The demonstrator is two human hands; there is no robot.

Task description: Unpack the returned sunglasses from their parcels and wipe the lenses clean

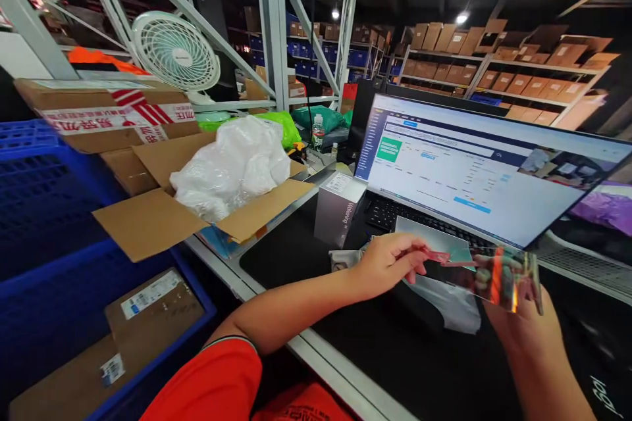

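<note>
Shirt: orange-red, short-sleeved. Sleeve hem: thin dark-and-pale trim. Lettering: dark print on front. Left hand, right hand: bare.

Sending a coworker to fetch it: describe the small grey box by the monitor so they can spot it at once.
Find the large monitor on the desk. Just left of its lower corner, between it and the open carton, stands the box. It is small, upright and grey with a white label on top, unlike the brown cardboard beside it.
</note>
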